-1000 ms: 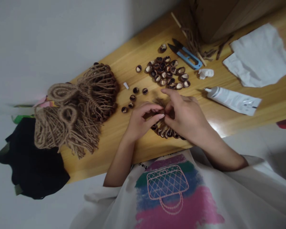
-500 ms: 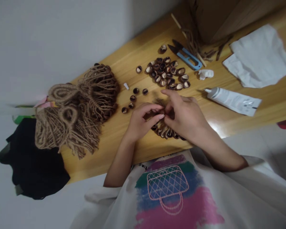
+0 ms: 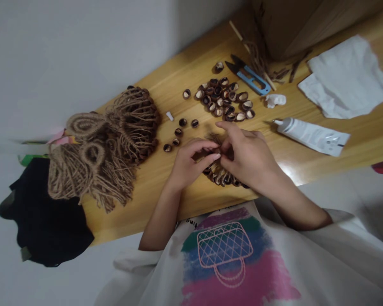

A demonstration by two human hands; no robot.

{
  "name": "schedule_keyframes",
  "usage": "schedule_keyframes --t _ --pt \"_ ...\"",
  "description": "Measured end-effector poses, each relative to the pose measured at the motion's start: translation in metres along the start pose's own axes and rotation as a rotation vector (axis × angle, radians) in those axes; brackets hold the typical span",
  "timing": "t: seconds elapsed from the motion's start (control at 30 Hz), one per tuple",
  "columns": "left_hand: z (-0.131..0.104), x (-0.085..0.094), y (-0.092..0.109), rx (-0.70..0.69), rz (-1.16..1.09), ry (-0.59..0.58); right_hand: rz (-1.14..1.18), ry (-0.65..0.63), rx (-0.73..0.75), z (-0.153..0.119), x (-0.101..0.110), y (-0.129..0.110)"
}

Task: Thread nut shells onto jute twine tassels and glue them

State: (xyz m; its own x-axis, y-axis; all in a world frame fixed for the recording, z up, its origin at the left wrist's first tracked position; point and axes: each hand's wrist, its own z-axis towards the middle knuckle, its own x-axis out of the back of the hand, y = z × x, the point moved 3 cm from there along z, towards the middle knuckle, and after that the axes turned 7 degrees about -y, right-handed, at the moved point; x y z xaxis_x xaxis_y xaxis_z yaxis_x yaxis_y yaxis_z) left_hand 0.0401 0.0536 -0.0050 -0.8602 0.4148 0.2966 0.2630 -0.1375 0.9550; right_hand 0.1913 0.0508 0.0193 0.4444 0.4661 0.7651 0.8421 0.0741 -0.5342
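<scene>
My left hand (image 3: 190, 163) and my right hand (image 3: 250, 155) meet at the fingertips, both closed in a pinch. Between them is a small brown bit, mostly hidden by the fingers, so I cannot tell what it is. Just under the hands lies a round piece of twine edged with nut shells (image 3: 225, 177); frayed twine ends (image 3: 214, 137) poke out above the fingers. Beyond my right hand spreads a pile of halved, hollow nut shells (image 3: 221, 100). Several single shells (image 3: 178, 132) lie in a loose line near my left hand.
Bundles of brown twine (image 3: 105, 157) lie at the left, beside black cloth (image 3: 51, 212). Right of the shells are blue-handled thread snips (image 3: 250, 76), a crumpled tissue (image 3: 275, 100), a glue tube (image 3: 312, 134) and white cloth (image 3: 351, 78). A cardboard box (image 3: 300, 25) stands behind. A small white cap (image 3: 170, 115) lies mid-table.
The whole view has shifted very slightly. Both hands keep the same pinch at the same spot, and nothing else has visibly moved.
</scene>
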Motion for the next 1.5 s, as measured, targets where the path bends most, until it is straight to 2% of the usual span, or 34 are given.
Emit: schedule_keyframes --t 0.37,0.97,1.2,1.5 --pt "0.0001 0.0 0.0013 -0.003 -0.012 -0.002 -0.011 -0.052 -0.07 0.0008 0.0026 -0.004" --pt "0.0004 -0.001 0.0005 0.003 0.018 0.025 0.008 0.025 0.048 0.0 0.0003 -0.0003" --pt "0.0002 -0.0009 0.0007 0.027 0.009 0.035 0.034 -0.024 0.01 0.0015 0.0017 -0.0011" --pt "-0.0004 -0.002 0.0001 0.042 0.003 0.025 0.055 0.009 0.055 0.002 -0.0003 0.0023"
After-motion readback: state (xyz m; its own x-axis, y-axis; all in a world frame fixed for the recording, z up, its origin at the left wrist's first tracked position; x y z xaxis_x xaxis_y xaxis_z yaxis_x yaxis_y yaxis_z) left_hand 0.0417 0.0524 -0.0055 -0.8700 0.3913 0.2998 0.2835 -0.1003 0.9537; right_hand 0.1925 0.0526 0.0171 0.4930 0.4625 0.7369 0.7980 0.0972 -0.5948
